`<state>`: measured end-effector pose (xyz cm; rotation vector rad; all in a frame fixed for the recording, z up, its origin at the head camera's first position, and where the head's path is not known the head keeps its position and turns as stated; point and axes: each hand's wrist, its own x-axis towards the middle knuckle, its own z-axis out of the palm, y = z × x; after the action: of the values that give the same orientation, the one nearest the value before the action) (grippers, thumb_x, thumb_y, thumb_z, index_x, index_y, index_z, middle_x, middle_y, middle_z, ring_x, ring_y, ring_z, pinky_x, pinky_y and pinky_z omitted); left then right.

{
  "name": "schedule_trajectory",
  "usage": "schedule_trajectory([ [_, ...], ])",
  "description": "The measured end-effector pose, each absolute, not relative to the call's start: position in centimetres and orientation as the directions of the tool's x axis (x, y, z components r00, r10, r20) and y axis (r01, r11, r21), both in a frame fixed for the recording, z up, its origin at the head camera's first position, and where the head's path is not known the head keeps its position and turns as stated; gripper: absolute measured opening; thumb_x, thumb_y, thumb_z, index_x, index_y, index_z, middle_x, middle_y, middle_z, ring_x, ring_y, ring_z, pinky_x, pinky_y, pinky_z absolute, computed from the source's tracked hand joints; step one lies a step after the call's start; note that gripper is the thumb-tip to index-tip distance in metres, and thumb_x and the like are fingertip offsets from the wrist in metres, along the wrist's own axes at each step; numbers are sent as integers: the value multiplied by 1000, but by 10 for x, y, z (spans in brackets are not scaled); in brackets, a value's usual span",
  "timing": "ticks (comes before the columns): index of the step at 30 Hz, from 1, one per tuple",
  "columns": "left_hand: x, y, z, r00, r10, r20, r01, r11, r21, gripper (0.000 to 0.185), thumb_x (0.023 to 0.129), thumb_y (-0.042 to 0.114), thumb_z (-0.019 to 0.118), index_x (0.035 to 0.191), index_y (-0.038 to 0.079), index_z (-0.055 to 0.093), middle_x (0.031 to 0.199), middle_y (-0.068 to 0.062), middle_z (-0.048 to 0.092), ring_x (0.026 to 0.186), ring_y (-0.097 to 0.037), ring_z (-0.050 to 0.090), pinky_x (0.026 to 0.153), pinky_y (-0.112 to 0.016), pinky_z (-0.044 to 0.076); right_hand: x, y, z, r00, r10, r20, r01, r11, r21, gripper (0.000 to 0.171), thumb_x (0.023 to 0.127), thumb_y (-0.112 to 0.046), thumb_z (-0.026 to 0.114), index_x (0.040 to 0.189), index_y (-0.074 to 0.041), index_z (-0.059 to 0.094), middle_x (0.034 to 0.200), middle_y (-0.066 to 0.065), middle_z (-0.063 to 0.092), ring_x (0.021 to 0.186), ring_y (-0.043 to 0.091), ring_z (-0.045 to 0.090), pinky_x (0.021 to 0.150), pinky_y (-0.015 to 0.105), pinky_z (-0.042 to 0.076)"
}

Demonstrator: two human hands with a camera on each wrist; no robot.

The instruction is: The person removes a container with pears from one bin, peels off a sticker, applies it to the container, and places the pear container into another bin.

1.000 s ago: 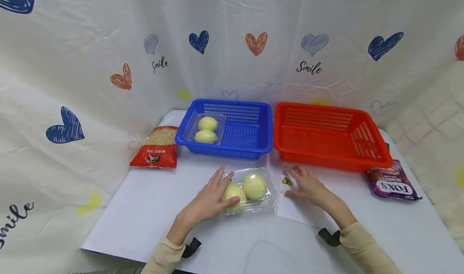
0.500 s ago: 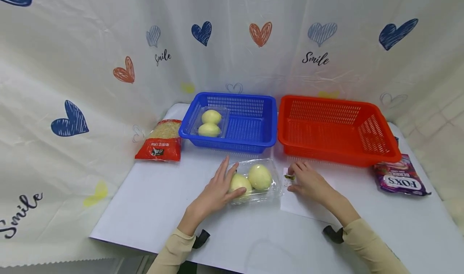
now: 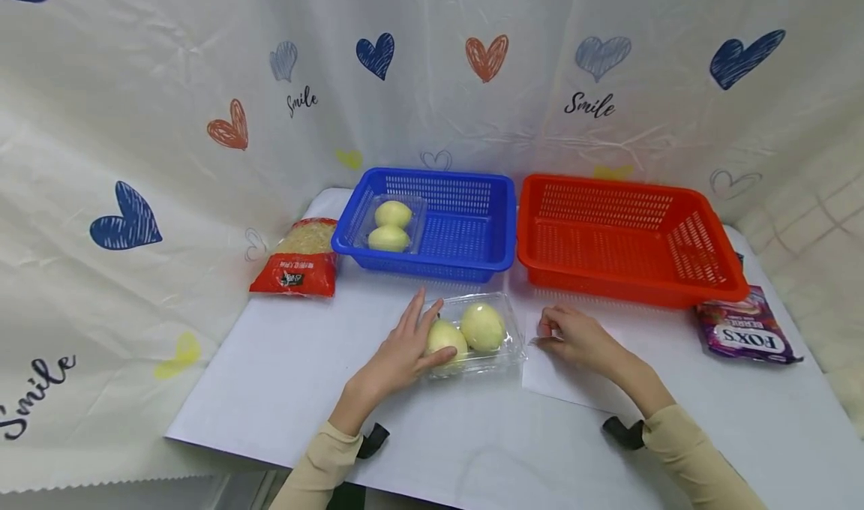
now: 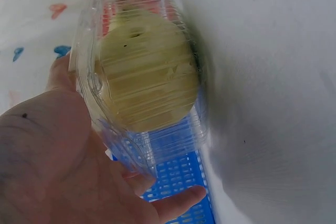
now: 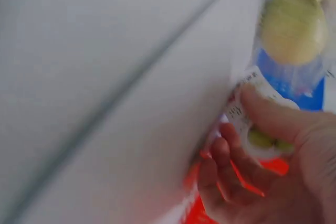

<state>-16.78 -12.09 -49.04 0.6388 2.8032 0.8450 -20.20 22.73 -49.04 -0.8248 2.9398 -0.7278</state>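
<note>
A clear plastic clamshell box with two pale yellow round fruits lies on the table. My left hand rests against its left end, thumb at the front and fingers stretched along the far side. In the left wrist view one fruit shows through the ribbed plastic. To the right of the box, my right hand pinches a small white packet printed with green olive-like fruits between thumb and fingers. From the head view the hand hides nearly all of this packet.
A blue basket at the back holds a similar fruit box. Beside it stands a red basket. A red bag of noodle-like food lies left, a purple FOX'S bag right. A white sheet lies under the right hand.
My right hand has closed its fingers on the small packet, whose printed face no longer shows in the head view. The left hand stays at the box. The head view has shifted slightly.
</note>
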Motion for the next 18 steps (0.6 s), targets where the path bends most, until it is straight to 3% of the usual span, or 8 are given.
schedule_trajectory([
  [2,-168,-122,-490,-900,435,-25,348,753,558,89,99,63,53,166,21,13,175,-13,-8,163,-34,3,120,-67,33,-202,231,-484,-858,-508,74,-477,738,-477,24,87,-16,81,85,-18,58,84,-5,64,79,10,56,68,24,45],
  [5,-169,-123,-489,-902,430,-30,342,756,557,89,99,63,54,167,22,13,175,-11,-10,163,-33,2,119,-68,33,-202,239,-474,-840,-540,-58,-400,686,-608,16,94,-20,74,91,-15,60,105,7,76,88,13,66,72,23,53],
  [7,-170,-123,-489,-904,426,-34,337,760,556,89,99,63,55,167,23,13,175,-9,-11,163,-31,1,119,-68,33,-201,243,-469,-817,-565,-117,-353,650,-673,13,97,-22,71,100,-12,63,120,14,74,96,16,68,75,24,57],
  [9,-170,-122,-490,-903,430,-25,344,756,557,89,98,62,56,166,23,14,175,-11,-9,163,-32,3,117,-69,35,-198,244,-465,-804,-585,-108,-364,627,-688,15,99,-23,69,107,-11,65,122,12,72,98,14,66,78,24,57],
  [14,-169,-121,-489,-896,444,-19,357,743,566,89,98,61,57,166,21,16,175,-14,-6,163,-34,4,118,-68,34,-189,220,-444,-802,-587,114,-538,626,-564,13,96,-14,71,109,-17,70,103,-7,65,96,10,62,82,26,56],
  [18,-168,-121,-487,-901,434,-13,350,744,569,88,98,60,58,166,20,17,175,-13,-5,163,-34,5,120,-66,33,-194,181,-415,-723,-668,175,-670,617,-413,16,95,-9,70,107,-20,71,98,-9,66,96,12,62,83,30,55],
])
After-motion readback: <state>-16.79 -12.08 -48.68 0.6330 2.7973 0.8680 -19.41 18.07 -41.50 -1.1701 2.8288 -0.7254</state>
